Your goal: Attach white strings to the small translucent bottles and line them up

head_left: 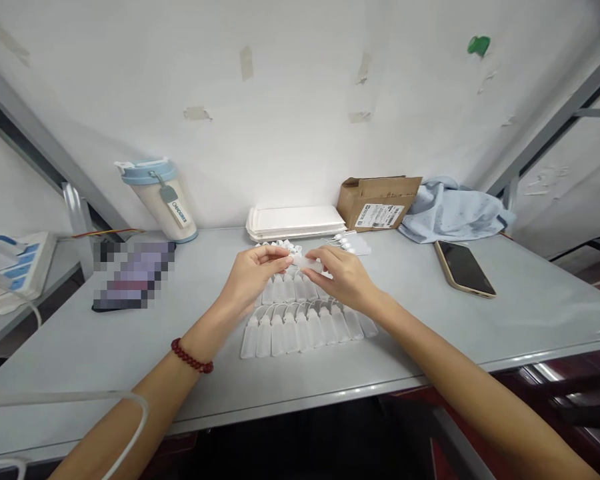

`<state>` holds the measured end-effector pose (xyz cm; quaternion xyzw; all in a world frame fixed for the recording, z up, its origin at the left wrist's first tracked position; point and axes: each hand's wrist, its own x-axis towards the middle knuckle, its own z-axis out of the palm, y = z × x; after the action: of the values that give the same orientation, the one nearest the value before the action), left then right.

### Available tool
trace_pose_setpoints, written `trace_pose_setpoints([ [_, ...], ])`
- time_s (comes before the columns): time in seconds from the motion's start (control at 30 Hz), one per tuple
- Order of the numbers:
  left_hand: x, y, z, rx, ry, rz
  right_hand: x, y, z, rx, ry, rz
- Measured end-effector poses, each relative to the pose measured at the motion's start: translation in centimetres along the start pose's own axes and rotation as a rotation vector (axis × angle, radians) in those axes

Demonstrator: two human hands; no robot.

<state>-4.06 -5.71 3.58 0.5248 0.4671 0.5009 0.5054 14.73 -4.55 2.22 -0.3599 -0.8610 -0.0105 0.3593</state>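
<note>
Over the middle of the table [205, 387], my right hand [347, 275] grips the body of a small translucent white plastic bottle [311, 263]. Thumb and fingers of my left hand [253, 277] are pinched at the bottle's top end, on a small white piece that my fingertips partly cover. Below both hands lie two rows of similar flat bottles [303, 330] with narrow necks and thin white cords or loops at their tops. The farther row is partly hidden by my hands. Small white pieces [280, 247] lie just beyond my fingers, with several more [345, 241] to the right.
White flat packs [297, 219] are stacked against the wall, beside a cardboard box [377, 203] and a light blue cloth [453, 210]. A phone [465, 268] lies at right. At left stand a tumbler [160, 200] and a blurred purple item [135, 277]. A white cable [80, 398] crosses the lower left.
</note>
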Motion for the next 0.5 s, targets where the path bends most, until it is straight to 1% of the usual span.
trace_pose_setpoints([
  [0.1, 0.1, 0.0, -0.1, 0.015, -0.013, 0.008, 0.0, -0.2, -0.2, 0.066, 0.020, 0.013],
  [0.17, 0.1, -0.1, -0.2, 0.022, -0.014, 0.016, 0.1, -0.3, -0.3, 0.122, 0.035, 0.055],
  [0.37, -0.3, 0.1, 0.5, 0.085, 0.047, 0.103, 0.3, -0.7, -0.8, 0.391, -0.010, 0.305],
  [0.5, -0.7, 0.3, 1.0, 0.131, 0.088, 0.134, 0.7, -0.8, -1.2, 0.592, -0.038, 0.411],
])
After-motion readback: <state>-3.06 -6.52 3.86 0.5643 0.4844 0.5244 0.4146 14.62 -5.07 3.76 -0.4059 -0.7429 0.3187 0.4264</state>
